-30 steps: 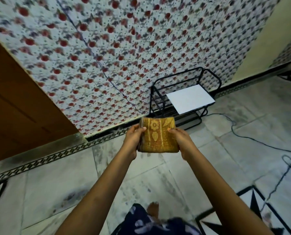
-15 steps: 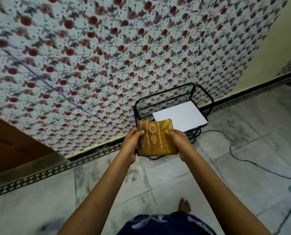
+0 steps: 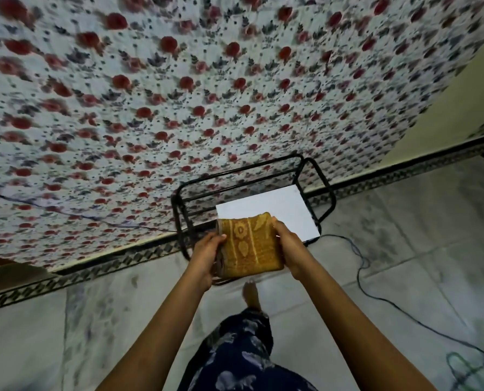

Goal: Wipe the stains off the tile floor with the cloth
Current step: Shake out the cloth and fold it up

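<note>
A folded yellow-orange patterned cloth (image 3: 249,245) is held out in front of me, above the floor. My left hand (image 3: 207,253) grips its left edge and my right hand (image 3: 290,246) grips its right edge. The pale marble tile floor (image 3: 108,314) lies below, with dark smudgy stains (image 3: 128,286) on the tiles at the left and more grey marks (image 3: 376,230) at the right.
A black wire rack (image 3: 317,176) with a white board (image 3: 277,210) on it stands against the flowered wall, just beyond the cloth. A dark cable (image 3: 376,294) runs across the floor at the right. My bare foot (image 3: 250,294) and dark patterned clothing (image 3: 240,351) are below.
The view has swung to the right and closer to the rack; the wooden door has left the frame. My foot has stepped forward. Both hands hold the cloth as before.
</note>
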